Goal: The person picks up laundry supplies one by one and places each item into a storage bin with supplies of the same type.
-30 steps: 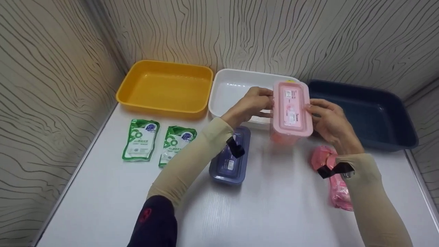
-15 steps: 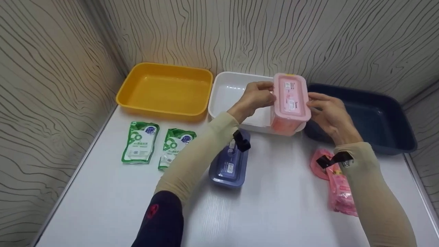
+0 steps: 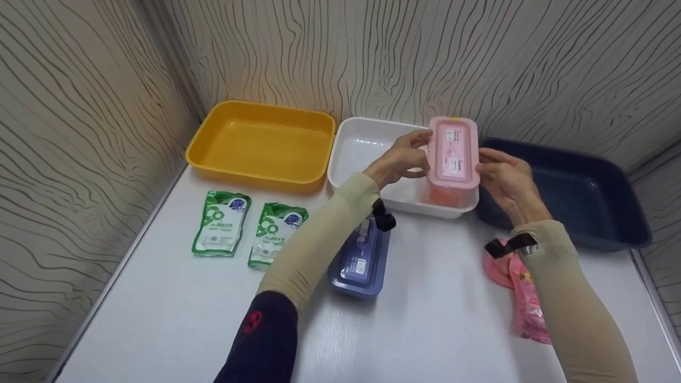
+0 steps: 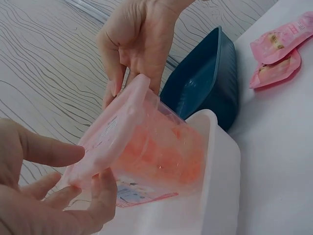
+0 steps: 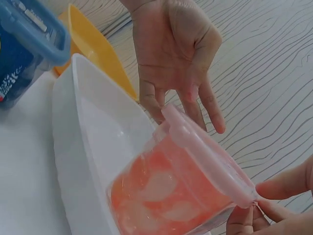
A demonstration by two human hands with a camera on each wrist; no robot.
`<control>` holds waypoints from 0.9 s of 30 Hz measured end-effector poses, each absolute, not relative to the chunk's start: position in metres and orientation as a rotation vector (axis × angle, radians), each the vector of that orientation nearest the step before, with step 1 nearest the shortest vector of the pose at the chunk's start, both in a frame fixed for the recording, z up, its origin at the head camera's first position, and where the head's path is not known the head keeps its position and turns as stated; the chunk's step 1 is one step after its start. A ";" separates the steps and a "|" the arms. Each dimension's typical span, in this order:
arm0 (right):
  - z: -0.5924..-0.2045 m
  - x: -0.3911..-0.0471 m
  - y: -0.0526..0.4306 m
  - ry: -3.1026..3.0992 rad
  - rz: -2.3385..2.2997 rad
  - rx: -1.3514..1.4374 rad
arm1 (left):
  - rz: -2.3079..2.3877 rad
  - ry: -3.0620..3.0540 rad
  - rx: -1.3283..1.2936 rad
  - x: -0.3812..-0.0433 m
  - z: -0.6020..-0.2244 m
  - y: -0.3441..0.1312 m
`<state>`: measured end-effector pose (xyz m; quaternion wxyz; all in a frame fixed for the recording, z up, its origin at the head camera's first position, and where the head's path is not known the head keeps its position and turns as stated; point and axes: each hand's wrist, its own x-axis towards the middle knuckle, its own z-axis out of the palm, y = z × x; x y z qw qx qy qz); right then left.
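A plastic storage box with a pink lid (image 3: 453,154) and clear sides showing orange-pink contents (image 5: 156,186) stands at the right end of the white tray (image 3: 359,146), its lower part within the tray walls. On its left side, my left hand (image 3: 401,159) holds the lid's rim, thumb over the top and fingers beneath in the left wrist view. Opposite, my right hand (image 3: 508,183) pinches the lid's right edge between thumb and fingers. Both wrist views show the box slanted, its underside hidden inside the tray.
A yellow tray (image 3: 255,141) is on the left and a dark blue tray (image 3: 574,186) on the right. In front lie two green-white pouches (image 3: 221,223), a blue-lidded box (image 3: 359,260) partly under my left forearm, and pink packets (image 3: 529,308) by my right forearm.
Both hands have carried the pink-lidded storage box back from in front of the white tray, over its front rim and down into its right end. The other things stay put.
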<state>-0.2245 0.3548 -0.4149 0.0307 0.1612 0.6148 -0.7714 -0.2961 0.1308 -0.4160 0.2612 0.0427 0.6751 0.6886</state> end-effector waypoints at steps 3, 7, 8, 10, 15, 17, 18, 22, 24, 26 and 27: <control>-0.421 -0.229 0.356 1.920 -2.379 0.503 | 1.885 1.810 0.102 -0.300 -0.423 0.135; -0.430 -0.233 0.357 1.927 -2.363 0.515 | 1.879 1.886 0.090 -0.301 -0.431 0.142; -0.432 -0.234 0.357 1.916 -2.372 0.519 | 1.876 1.905 0.094 -0.301 -0.433 0.143; -0.436 -0.235 0.358 1.911 -2.378 0.534 | 1.873 1.934 0.100 -0.300 -0.435 0.145; -0.444 -0.237 0.358 1.925 -2.369 0.573 | 1.877 1.968 0.097 -0.297 -0.440 0.151; -0.446 -0.238 0.358 1.939 -2.346 0.584 | 1.876 1.981 0.094 -0.297 -0.441 0.153; -0.447 -0.238 0.358 1.947 -2.332 0.591 | 1.876 1.986 0.095 -0.297 -0.442 0.154; -0.451 -0.240 0.358 1.970 -2.287 0.610 | 1.850 2.017 0.076 -0.297 -0.444 0.156; -0.453 -0.241 0.357 1.984 -2.274 0.614 | 1.828 2.039 0.062 -0.297 -0.445 0.156; -0.455 -0.242 0.357 1.995 -2.254 0.612 | 1.794 2.065 0.039 -0.299 -0.447 0.158; -0.456 -0.242 0.357 1.997 -2.249 0.613 | 1.781 2.074 0.031 -0.299 -0.449 0.159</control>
